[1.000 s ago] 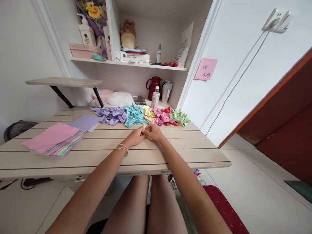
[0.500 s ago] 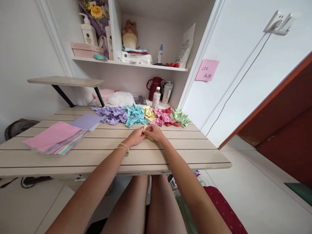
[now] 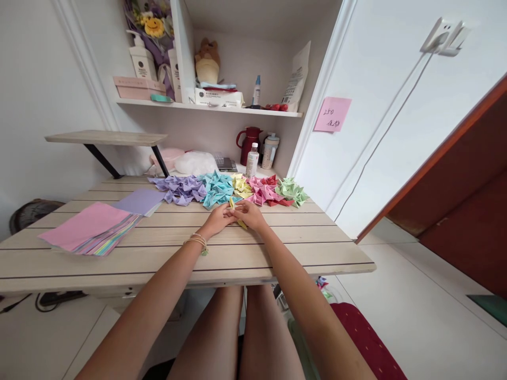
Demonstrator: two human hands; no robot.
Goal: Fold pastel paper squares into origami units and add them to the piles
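Observation:
My left hand (image 3: 217,219) and my right hand (image 3: 249,214) meet over the table, both closed on a small folded piece of yellow paper (image 3: 242,225). One tip of the paper sticks up above the fingers and another points down toward me; its middle is hidden by my fingers. Just beyond my hands lies a row of folded paper pieces: purple ones (image 3: 182,189), blue ones (image 3: 217,188), yellow ones (image 3: 241,184), pink ones (image 3: 262,191), red ones (image 3: 284,202) and green ones (image 3: 292,191).
On the left of the slatted table (image 3: 158,258) lie a stack of coloured paper sheets (image 3: 85,226) and purple sheets (image 3: 139,201). A small raised shelf (image 3: 106,138) stands behind them. A plastic bottle (image 3: 252,161), a red jug (image 3: 249,145) and a tumbler (image 3: 270,151) stand at the back.
The yellow paper shows a little more above and below my fingers. Both hands stay together at nearly the same place, and the view has shifted slightly.

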